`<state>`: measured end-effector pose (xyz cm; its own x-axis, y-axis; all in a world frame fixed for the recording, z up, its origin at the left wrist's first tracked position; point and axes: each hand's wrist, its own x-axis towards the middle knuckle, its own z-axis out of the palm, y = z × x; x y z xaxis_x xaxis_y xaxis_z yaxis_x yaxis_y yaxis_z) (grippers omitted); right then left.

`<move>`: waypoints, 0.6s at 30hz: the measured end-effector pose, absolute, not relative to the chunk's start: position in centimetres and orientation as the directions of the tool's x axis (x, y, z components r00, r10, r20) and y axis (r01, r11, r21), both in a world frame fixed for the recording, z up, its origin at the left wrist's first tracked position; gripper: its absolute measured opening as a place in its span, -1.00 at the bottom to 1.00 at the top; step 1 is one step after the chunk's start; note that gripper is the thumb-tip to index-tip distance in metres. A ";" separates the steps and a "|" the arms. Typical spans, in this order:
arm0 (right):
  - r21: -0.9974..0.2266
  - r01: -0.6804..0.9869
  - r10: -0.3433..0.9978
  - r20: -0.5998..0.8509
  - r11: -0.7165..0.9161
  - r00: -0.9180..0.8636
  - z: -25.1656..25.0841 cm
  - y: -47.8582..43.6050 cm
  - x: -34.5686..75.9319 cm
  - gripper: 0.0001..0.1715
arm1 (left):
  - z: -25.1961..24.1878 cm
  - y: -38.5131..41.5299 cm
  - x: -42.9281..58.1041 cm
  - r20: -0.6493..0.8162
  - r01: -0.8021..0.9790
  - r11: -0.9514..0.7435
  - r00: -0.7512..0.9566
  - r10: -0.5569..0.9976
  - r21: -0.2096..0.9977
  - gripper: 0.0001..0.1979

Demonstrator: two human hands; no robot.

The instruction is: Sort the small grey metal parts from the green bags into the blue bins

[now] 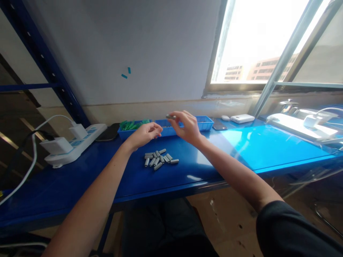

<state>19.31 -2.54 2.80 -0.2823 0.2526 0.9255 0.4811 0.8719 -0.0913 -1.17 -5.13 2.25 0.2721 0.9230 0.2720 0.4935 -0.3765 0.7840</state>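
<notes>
My right hand [187, 125] is raised over the blue bins, pinching a small grey metal standoff [170, 116] between thumb and fingertips. To its left, my left hand [146, 135] hovers near the front of the left bin with its fingers curled together; whatever they hold, if anything, is hidden. Below both hands, a loose pile of several grey metal standoffs [158, 159] lies on the blue table [128, 182]. Bright green pieces [131, 125] fill the left blue bin [124, 135]. The middle blue bin [168, 132] is partly covered by my right hand.
A right blue bin [205, 125] stands by the wall, beside a dark phone [219, 125] and a white device [242, 118]. On the left are a white power strip [88, 139] with plugged-in chargers and another dark flat device [108, 132]. Sunlight glares across the table's right side.
</notes>
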 end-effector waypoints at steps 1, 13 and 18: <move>-0.144 0.541 0.282 0.942 0.828 -0.181 3.2 -2.2 19.7 -0.73 | 2.1 -5.2 -1.1 0.208 0.577 -0.358 0.311 0.927 0.734 -0.57; -0.226 0.515 0.539 0.580 0.827 -0.612 1.3 -1.1 19.8 -0.70 | 0.4 -3.9 0.1 0.266 0.620 -0.386 0.281 0.922 0.683 -0.67; -0.183 0.424 0.437 0.632 0.887 -0.640 2.0 -2.8 18.7 -0.80 | 0.9 -4.2 0.0 0.318 0.287 -0.379 0.237 0.918 0.880 -0.43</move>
<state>18.66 -2.77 2.02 -0.6401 0.4367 0.6322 0.4240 0.8869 -0.1833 0.04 -4.15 0.86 0.2366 0.9180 0.3184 0.2867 -0.3791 0.8798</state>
